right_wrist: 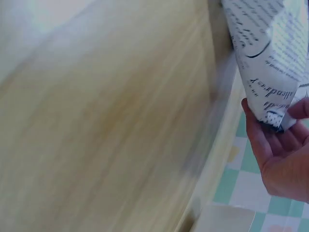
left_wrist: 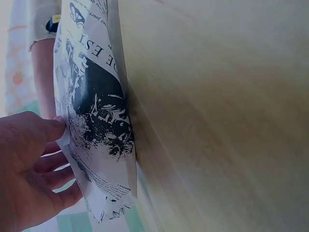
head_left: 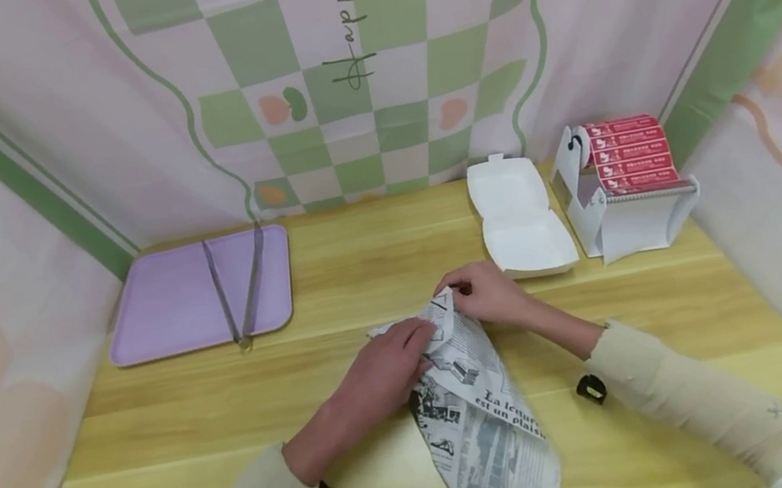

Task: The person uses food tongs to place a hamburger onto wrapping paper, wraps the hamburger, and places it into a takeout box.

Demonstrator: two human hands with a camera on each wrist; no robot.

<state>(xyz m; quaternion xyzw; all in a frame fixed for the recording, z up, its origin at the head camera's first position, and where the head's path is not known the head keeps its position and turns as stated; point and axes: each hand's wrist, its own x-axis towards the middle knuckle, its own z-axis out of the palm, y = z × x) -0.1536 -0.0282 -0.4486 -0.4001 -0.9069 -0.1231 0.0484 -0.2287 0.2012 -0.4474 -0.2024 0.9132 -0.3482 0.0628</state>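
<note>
A newspaper-print wrapping paper (head_left: 487, 407), folded into a tapering packet, lies on the wooden table with its far end lifted a little. My left hand (head_left: 389, 362) grips its left side near the far end; in the left wrist view the thumb (left_wrist: 54, 128) presses the paper's edge, with the fingers behind it. At the far right corner my right hand (head_left: 487, 293) pinches the paper, and in the right wrist view the thumb and fingers (right_wrist: 258, 137) are around its narrow, folded end. Whatever may be inside the paper is hidden.
A purple tray (head_left: 165, 303) with metal tongs (head_left: 255, 285) on it stands at the back left. An open white takeaway box (head_left: 527, 240) sits at the back right, beside a white dispenser (head_left: 648, 218) with a roll of red labels (head_left: 631, 149). Patterned curtains (head_left: 396, 24) surround the table.
</note>
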